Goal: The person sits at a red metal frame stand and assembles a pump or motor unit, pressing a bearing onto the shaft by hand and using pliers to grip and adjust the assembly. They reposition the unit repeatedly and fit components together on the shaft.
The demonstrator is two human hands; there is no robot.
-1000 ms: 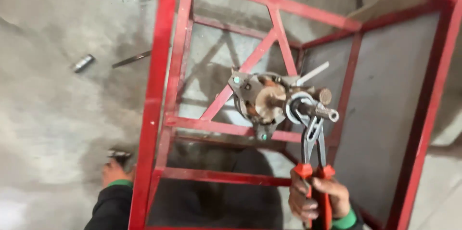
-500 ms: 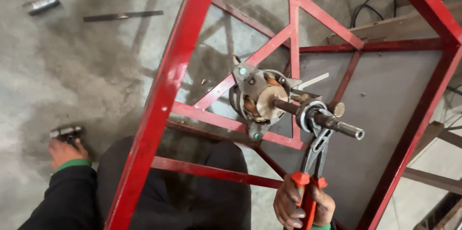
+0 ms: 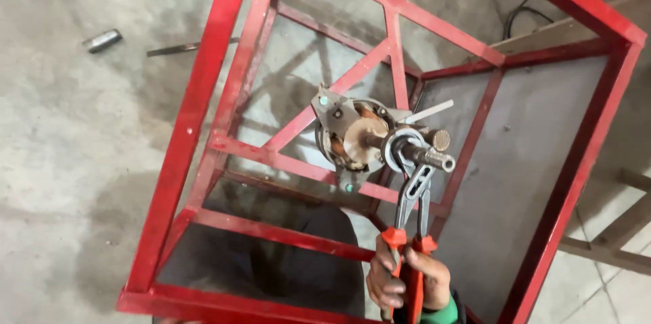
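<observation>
The right hand (image 3: 407, 280) squeezes the orange handles of long grey metal pliers (image 3: 410, 195). The pliers bite a round metal ring (image 3: 397, 151) on the shaft of a small motor (image 3: 356, 137). The motor sits inside a red metal frame (image 3: 203, 127). The left hand is out of sight.

My single head camera looks steeply down from above through a red steel frame (image 3: 203, 114) to the concrete floor (image 3: 61, 161). I sit close, the right hand (image 3: 407, 283) at the bottom edge. No second view overlaps this one.
</observation>
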